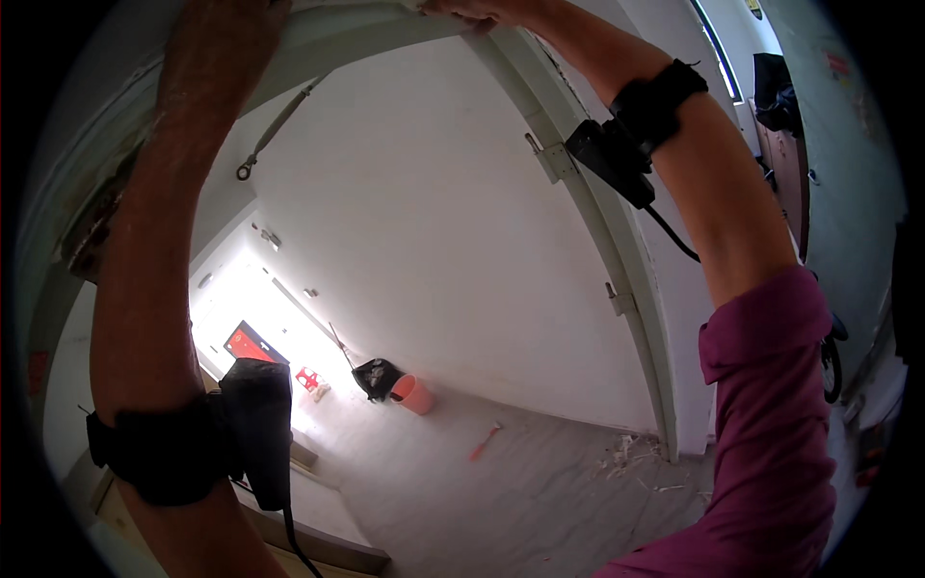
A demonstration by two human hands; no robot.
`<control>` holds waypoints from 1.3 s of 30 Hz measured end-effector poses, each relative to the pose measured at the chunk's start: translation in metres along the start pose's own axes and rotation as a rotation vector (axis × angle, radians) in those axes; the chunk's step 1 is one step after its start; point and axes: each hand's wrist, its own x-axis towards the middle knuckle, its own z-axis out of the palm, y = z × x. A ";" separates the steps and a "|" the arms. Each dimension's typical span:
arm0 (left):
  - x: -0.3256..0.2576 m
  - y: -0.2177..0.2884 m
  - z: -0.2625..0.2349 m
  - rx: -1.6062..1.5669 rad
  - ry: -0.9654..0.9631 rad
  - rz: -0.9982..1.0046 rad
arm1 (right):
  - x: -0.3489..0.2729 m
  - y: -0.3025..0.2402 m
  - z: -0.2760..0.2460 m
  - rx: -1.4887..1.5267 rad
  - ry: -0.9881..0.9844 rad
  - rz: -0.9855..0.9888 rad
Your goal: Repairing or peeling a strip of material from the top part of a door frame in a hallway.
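Note:
Both my arms reach up to the pale grey-green top bar of a door frame (385, 40). My left hand (229, 34) is raised against the bar at the upper left; the picture's edge cuts off its fingers. At the bar's right corner is my right hand (477, 12), its visible fingers bent and drawn together against the frame. Whatever they hold is out of sight. Below the bar hangs a thin metal rod (279, 127) with a ring at its end. Down the right jamb sit an upper hinge (556, 160) and a lower hinge (621, 301).
Beyond the frame, a pink bucket (412, 395) stands beside a black bag (375, 377). A tool with a pink handle (486, 442) lies on the grey floor. Pale scraps (631, 456) are scattered by the jamb's foot. Black devices are strapped to both forearms, with cables trailing.

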 end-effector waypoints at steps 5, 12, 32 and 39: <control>0.009 -0.140 0.086 -0.318 -0.028 0.202 | 0.009 -0.003 -0.018 0.114 -0.081 -0.028; 0.002 -0.001 -0.002 -0.017 -0.025 -0.017 | -0.015 0.017 -0.005 0.489 -0.213 0.149; 0.004 -0.007 0.008 -0.045 -0.022 -0.046 | 0.008 0.020 0.011 0.379 -0.005 0.105; 0.008 0.002 0.003 -0.049 0.003 -0.007 | 0.023 0.056 -0.005 -0.100 0.002 -0.183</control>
